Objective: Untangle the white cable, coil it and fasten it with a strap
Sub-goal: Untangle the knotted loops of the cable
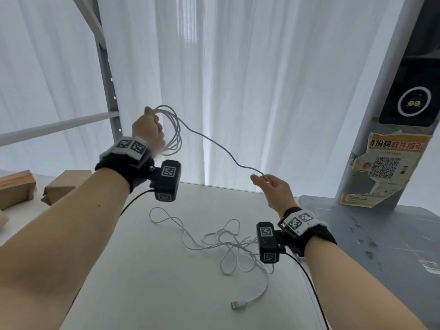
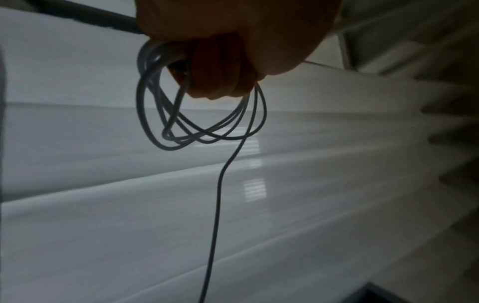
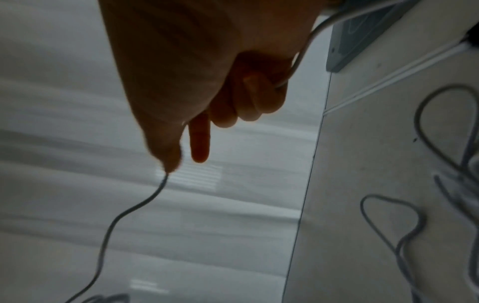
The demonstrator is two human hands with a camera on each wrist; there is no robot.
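Observation:
My left hand (image 1: 148,129) is raised above the table and grips several loops of the white cable (image 1: 175,134); in the left wrist view the coil (image 2: 202,123) hangs from the closed fingers (image 2: 220,71). One strand (image 1: 214,145) runs down to my right hand (image 1: 273,186), which holds it between thumb and curled fingers (image 3: 249,98). The remaining cable lies in a tangle (image 1: 228,244) on the white table (image 1: 142,270), ending in a USB plug (image 1: 237,305) near the front. No strap is in view.
Brown cardboard parcels (image 1: 64,184) lie at the table's left rear. A grey metal shelf frame (image 1: 107,75) stands behind them. A grey kiosk (image 1: 404,103) with a poster stands on a grey base (image 1: 381,234) at the right. White curtains hang behind.

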